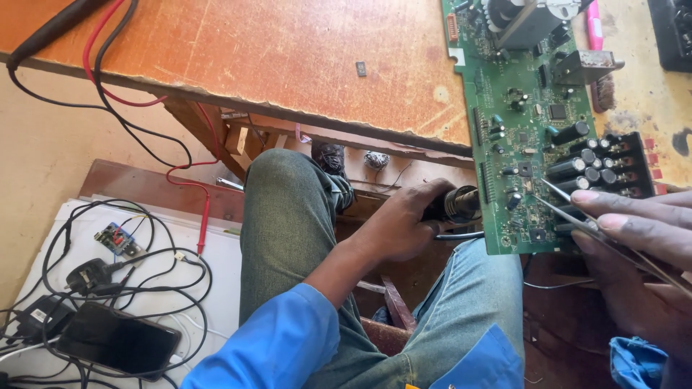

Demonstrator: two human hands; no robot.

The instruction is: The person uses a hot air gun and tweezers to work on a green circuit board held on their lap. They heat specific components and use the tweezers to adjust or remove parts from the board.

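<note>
Left hand (400, 227): closed around a black tool handle (455, 205), its tip hidden under the near left edge of the circuit board (530, 137); a black cable runs from the handle beneath the board
Right hand (638, 230): fingers pinched on metal tweezers (569, 207), points resting among the parts on the board's near end, just beside a cluster of black capacitors (580, 164)
Circuit board: green, lying on the right side of the worn orange table (288, 57), near end overhanging the table edge above the person's knees
Red and black wires (119, 86): trailing off the table's far left corner down to the floor
Phone (119, 338): dark, face up, near left, on a white sheet amid tangled cables; a black plug (90, 274) just beyond it; a small blue board (115, 238) farther off
</note>
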